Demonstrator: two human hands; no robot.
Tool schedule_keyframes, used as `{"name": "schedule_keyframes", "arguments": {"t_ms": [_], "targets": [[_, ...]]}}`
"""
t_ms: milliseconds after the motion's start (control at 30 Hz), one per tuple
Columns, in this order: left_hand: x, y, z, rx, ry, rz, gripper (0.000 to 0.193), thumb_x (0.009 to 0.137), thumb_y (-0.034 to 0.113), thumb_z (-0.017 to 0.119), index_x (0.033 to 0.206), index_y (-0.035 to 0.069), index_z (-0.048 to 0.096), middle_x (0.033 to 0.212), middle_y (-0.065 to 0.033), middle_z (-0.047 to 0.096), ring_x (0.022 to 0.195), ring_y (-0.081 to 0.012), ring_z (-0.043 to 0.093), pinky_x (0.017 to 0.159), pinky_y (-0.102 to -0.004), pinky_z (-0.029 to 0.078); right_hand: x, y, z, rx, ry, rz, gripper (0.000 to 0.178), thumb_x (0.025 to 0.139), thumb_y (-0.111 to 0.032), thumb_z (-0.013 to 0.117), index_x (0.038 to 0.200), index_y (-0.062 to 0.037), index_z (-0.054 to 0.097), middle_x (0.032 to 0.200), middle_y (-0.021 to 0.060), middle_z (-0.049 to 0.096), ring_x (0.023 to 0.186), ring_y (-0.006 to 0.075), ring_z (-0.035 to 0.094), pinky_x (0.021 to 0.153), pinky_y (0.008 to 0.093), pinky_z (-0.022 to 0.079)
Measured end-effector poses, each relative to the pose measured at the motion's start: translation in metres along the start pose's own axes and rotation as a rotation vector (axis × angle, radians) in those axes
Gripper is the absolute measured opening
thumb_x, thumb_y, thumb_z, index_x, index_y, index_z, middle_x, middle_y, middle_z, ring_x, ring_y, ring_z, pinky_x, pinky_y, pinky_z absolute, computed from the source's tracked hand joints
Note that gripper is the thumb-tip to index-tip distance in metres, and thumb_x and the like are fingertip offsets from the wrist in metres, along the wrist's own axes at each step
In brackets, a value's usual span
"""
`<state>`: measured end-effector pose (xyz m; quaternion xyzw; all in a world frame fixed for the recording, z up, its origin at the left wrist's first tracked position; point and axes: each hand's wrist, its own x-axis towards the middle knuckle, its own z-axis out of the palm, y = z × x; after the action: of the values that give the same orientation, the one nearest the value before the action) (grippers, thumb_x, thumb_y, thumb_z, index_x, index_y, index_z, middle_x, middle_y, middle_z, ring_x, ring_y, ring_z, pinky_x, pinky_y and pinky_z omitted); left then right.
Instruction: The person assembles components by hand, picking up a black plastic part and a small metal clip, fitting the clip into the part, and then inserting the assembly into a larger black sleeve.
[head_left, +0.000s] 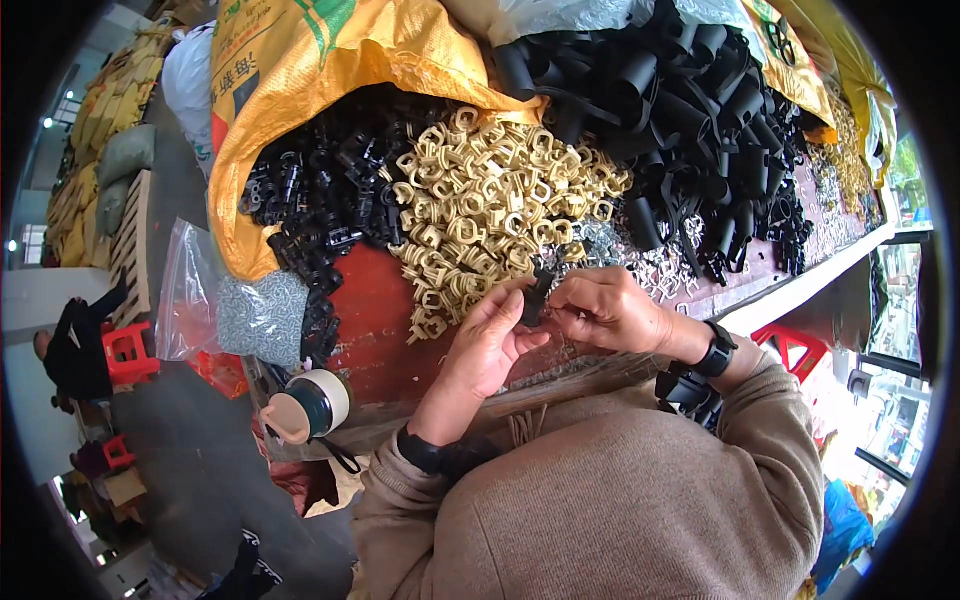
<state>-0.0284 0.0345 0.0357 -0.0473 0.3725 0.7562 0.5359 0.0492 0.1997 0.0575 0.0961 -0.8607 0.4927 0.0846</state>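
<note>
A small black plastic part (537, 297) stands between the thumb and fingers of my left hand (487, 345), which grips it above the near edge of the red worktop (385, 305). My right hand (612, 310) is closed in a pinch close against the right side of that part. Whatever its fingertips hold is too small or hidden to make out. Just beyond both hands lies a heap of cream-coloured plastic rings (495, 205). Small silver metal pieces (600, 245) are scattered behind my right hand.
Black clip-like parts (325, 185) spill from a yellow woven sack (300, 85) at left. Black tube-shaped parts (690, 130) are piled at far right. A clear bag of screws (262, 318) and a lidded cup (322, 402) stand left. A person (78, 350) sits farther off.
</note>
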Motion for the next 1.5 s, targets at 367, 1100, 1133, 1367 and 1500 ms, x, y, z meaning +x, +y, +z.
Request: {"name": "schedule_keyframes", "arguments": {"t_ms": [367, 1100, 1133, 1367, 1500], "targets": [[-0.003, -0.005, -0.016, 0.172, -0.020, 0.000, 0.022, 0.087, 0.016, 0.049, 0.101, 0.000, 0.054, 0.092, -0.0041, 0.057, 0.081, -0.0108, 0.057, 0.070, -0.0259, 0.051, 0.002, 0.008, 0.006, -0.281, -0.005, -0.225, 0.018, 0.061, -0.010, 0.062, 0.072, -0.0036, 0.049, 0.062, 0.0064, 0.046, 0.054, 0.0247, 0.053, 0.050, 0.0337, 0.045], [-0.008, -0.009, -0.012, 0.249, -0.120, -0.079, 0.029, 0.084, 0.009, 0.052, 0.110, -0.005, 0.050, 0.097, -0.0066, 0.057, 0.081, -0.0105, 0.056, 0.074, -0.0246, 0.049, -0.004, -0.007, 0.004, -0.208, -0.123, 0.004, 0.013, 0.064, -0.008, 0.061, 0.067, -0.0045, 0.049, 0.064, 0.0081, 0.049, 0.057, 0.0276, 0.054, 0.048, 0.0358, 0.043], [-0.008, -0.009, -0.012, 0.252, -0.121, -0.075, 0.029, 0.084, 0.009, 0.052, 0.110, -0.005, 0.050, 0.097, -0.0066, 0.057, 0.081, -0.0105, 0.056, 0.074, -0.0246, 0.049, -0.004, -0.006, 0.005, -0.187, -0.113, 0.014, 0.014, 0.064, -0.009, 0.060, 0.066, -0.0050, 0.047, 0.064, 0.0082, 0.050, 0.057, 0.0282, 0.054, 0.047, 0.0364, 0.043], [-0.008, -0.011, -0.014, 0.261, -0.135, -0.116, 0.029, 0.084, 0.009, 0.052, 0.110, -0.004, 0.050, 0.096, -0.0065, 0.057, 0.080, -0.0106, 0.057, 0.074, -0.0245, 0.049, -0.003, -0.006, 0.003, -0.194, -0.145, 0.006, 0.016, 0.064, -0.012, 0.060, 0.064, -0.0051, 0.046, 0.064, 0.0079, 0.051, 0.057, 0.0285, 0.055, 0.047, 0.0370, 0.043], [-0.008, -0.009, -0.014, 0.235, -0.133, -0.105, 0.027, 0.084, 0.009, 0.052, 0.108, -0.003, 0.051, 0.095, -0.0071, 0.058, 0.081, -0.0130, 0.058, 0.074, -0.0250, 0.049, -0.001, -0.003, 0.005, -0.241, -0.154, -0.030, 0.015, 0.064, -0.011, 0.060, 0.064, -0.0050, 0.047, 0.064, 0.0078, 0.051, 0.059, 0.0279, 0.056, 0.047, 0.0364, 0.044]]}}
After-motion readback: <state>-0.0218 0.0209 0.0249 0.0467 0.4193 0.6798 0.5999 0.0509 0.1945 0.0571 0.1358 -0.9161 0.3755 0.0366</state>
